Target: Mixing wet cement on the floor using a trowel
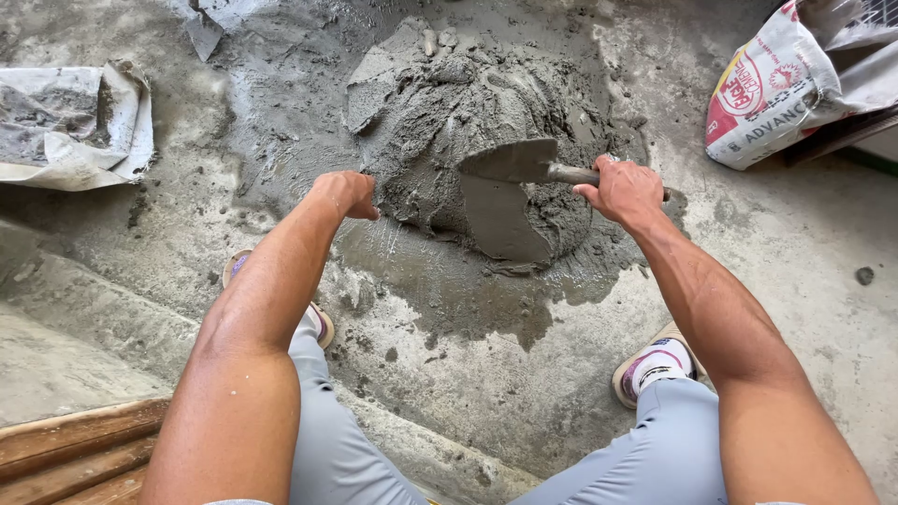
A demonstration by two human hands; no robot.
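A mound of wet grey mortar [468, 103] lies on the concrete floor [804, 252] in front of me. My right hand [625, 190] grips the handle of a trowel [510, 161], whose flat blade rests against the near side of the mound above a smoothed patch. My left hand [348, 192] is curled into a loose fist at the mound's left edge, touching or just beside the mortar; I see nothing in it. Both forearms reach forward over my grey trousers.
A white and red cement bag [772, 93] leans at the top right. An empty grey sack [75, 126] lies flat at the left. A scrap of sacking [204, 33] sits at the top. Wooden boards [75, 454] are at the bottom left. My sandalled feet [655, 365] flank the wet patch.
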